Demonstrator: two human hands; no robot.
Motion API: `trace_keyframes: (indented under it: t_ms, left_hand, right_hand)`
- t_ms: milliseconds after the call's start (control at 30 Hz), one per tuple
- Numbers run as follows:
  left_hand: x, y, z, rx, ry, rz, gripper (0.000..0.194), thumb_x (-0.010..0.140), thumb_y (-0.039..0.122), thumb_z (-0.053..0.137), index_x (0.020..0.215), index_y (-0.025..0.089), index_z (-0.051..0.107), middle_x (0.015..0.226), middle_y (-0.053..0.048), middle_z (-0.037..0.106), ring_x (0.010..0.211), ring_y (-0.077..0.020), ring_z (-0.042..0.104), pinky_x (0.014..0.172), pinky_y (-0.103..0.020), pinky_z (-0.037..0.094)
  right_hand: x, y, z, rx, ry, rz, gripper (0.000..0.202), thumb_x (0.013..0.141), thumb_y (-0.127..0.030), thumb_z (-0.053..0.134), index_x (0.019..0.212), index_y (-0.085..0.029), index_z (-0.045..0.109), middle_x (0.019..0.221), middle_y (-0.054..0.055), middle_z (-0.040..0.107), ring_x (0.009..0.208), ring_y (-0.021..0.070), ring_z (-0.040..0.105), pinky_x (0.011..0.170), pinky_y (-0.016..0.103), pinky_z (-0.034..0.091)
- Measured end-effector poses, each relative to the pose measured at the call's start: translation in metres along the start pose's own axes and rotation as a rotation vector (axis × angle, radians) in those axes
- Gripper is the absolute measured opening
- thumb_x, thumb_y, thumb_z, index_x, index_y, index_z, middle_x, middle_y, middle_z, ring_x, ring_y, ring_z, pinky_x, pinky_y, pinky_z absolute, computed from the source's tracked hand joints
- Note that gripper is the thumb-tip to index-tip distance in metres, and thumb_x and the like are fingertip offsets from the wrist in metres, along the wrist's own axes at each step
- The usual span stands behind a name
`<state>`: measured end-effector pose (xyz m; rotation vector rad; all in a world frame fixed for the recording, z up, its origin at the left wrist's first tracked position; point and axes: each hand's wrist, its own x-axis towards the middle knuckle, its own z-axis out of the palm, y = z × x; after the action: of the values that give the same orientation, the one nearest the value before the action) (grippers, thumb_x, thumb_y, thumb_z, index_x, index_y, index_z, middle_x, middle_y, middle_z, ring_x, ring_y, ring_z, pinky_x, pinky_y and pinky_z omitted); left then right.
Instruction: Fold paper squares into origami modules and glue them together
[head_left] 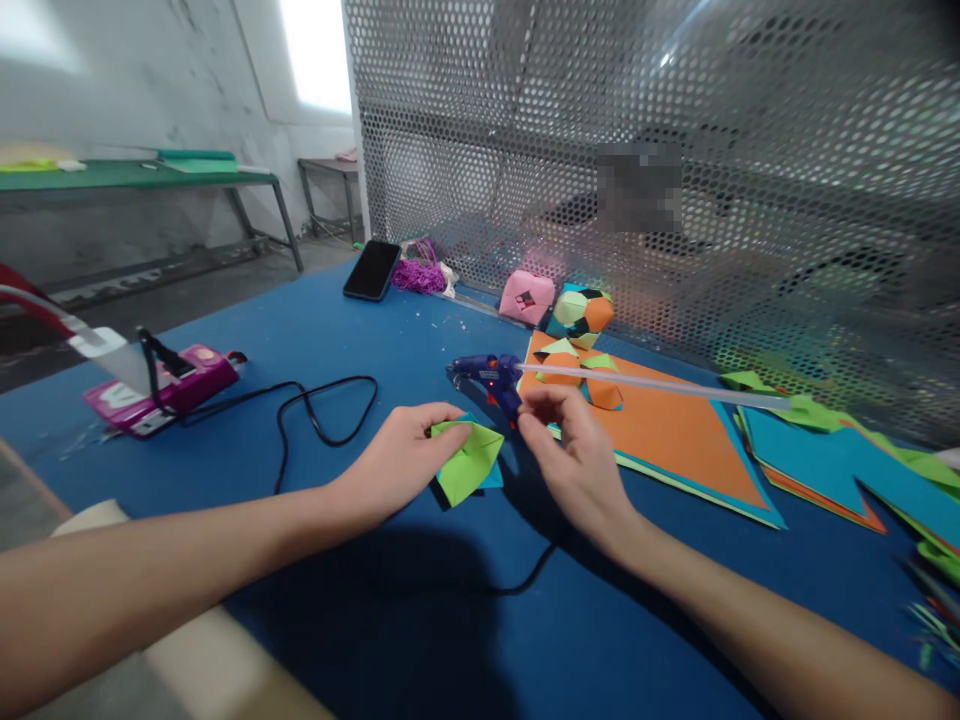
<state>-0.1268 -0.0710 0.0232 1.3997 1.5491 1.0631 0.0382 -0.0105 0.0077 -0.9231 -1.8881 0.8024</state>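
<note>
My left hand (401, 450) pinches a folded paper piece (469, 465), bright green on top with blue and black layers showing beneath. The fingers below it are hidden. Just to the right, my right hand (574, 455) has its thumb and curled forefinger closed at the lower handle of a dark blue glue gun (487, 370). A small red light glows on the gun. Its nozzle points left, and a long clear glue stick (652, 380) juts out of its back to the right.
A magenta power strip (176, 385) with a plugged-in black cord lies left. Behind are a phone (373, 270), purple string (420, 276) and folded paper shapes (527, 298) by a perforated metal screen (480, 120). Orange sheets (675, 440) and blue sheets (810, 455) lie right.
</note>
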Motion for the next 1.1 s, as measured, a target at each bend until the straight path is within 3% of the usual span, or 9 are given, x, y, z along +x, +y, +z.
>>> trace_keyframes:
  t_ms: [100,233,300,500,633,733,867,933,1100]
  left_hand:
    - [0.001,-0.001,-0.002,-0.016,0.010,-0.012,0.020,0.078,0.031,0.049,0.070,0.015,0.060,0.062,0.004,0.052,0.058,-0.0097,0.045,0.052,-0.020,0.034]
    - [0.005,-0.008,-0.004,0.007,-0.005,-0.030,0.017,0.076,0.029,0.050,0.072,0.016,0.060,0.061,0.003,0.053,0.056,-0.0103,0.045,0.050,-0.021,0.033]
    - [0.007,-0.012,-0.004,0.036,-0.010,-0.028,0.018,0.076,0.030,0.050,0.075,0.016,0.061,0.062,0.002,0.055,0.057,-0.0112,0.047,0.051,-0.021,0.034]
    - [0.008,-0.013,-0.006,0.107,-0.013,-0.013,0.019,0.077,0.029,0.048,0.078,0.016,0.062,0.065,0.002,0.057,0.059,-0.0118,0.049,0.052,-0.022,0.036]
    - [0.009,-0.012,-0.006,0.132,0.102,0.006,0.018,0.074,0.026,0.051,0.087,0.016,0.059,0.067,0.003,0.055,0.059,-0.0112,0.048,0.052,-0.022,0.035]
    - [0.009,-0.012,-0.006,0.078,0.185,-0.025,0.018,0.072,0.027,0.054,0.086,0.017,0.055,0.065,0.004,0.051,0.057,-0.0114,0.049,0.050,-0.022,0.034]
    - [0.008,-0.011,-0.005,-0.054,0.163,-0.051,0.016,0.071,0.028,0.055,0.082,0.017,0.054,0.065,0.003,0.053,0.057,-0.0123,0.051,0.050,-0.022,0.037]
    - [0.008,-0.012,-0.004,-0.054,0.156,-0.047,0.014,0.071,0.028,0.056,0.080,0.018,0.053,0.063,0.004,0.052,0.056,-0.0118,0.050,0.050,-0.022,0.036]
    - [0.010,-0.018,-0.004,-0.037,0.178,-0.016,0.011,0.072,0.027,0.054,0.078,0.018,0.054,0.063,0.004,0.053,0.056,-0.0110,0.048,0.051,-0.022,0.037]
  right_hand:
    - [0.014,0.009,-0.003,-0.046,0.069,0.101,0.021,0.074,-0.028,0.054,0.092,-0.020,0.049,0.091,0.006,0.057,0.083,0.0183,0.055,0.076,0.034,0.046]
    - [0.034,0.014,0.000,-0.080,-0.184,0.176,0.038,0.072,-0.030,0.059,0.108,-0.017,0.051,0.106,0.009,0.061,0.093,0.0206,0.058,0.081,0.035,0.046]
    - [0.042,0.014,0.004,-0.130,-0.261,0.160,0.037,0.074,-0.030,0.058,0.108,-0.016,0.054,0.102,0.008,0.064,0.090,0.0207,0.059,0.081,0.035,0.046]
    - [0.052,0.016,0.017,-0.272,-0.290,0.101,0.024,0.077,-0.025,0.048,0.092,-0.015,0.064,0.087,0.006,0.067,0.084,0.0217,0.058,0.077,0.034,0.046]
    - [0.043,0.012,0.010,-0.133,-0.159,0.044,0.025,0.076,-0.026,0.049,0.093,-0.016,0.064,0.084,0.004,0.067,0.079,0.0201,0.060,0.071,0.033,0.048]
    - [0.027,-0.001,-0.008,-0.089,-0.165,0.093,0.021,0.077,-0.028,0.052,0.089,-0.016,0.064,0.077,0.004,0.068,0.071,0.0194,0.062,0.065,0.032,0.049]
    - [-0.003,-0.019,-0.027,-0.133,-0.186,0.163,0.018,0.078,-0.033,0.052,0.077,-0.019,0.064,0.063,0.003,0.065,0.060,0.0187,0.061,0.053,0.030,0.048]
    - [-0.016,-0.022,-0.030,-0.124,-0.192,0.129,0.018,0.079,-0.034,0.053,0.075,-0.019,0.063,0.060,0.003,0.063,0.055,0.0181,0.059,0.049,0.029,0.048]
    - [-0.032,-0.005,-0.025,-0.074,-0.152,0.013,0.012,0.079,-0.035,0.058,0.078,-0.023,0.061,0.061,0.002,0.061,0.051,0.0177,0.056,0.046,0.031,0.049]
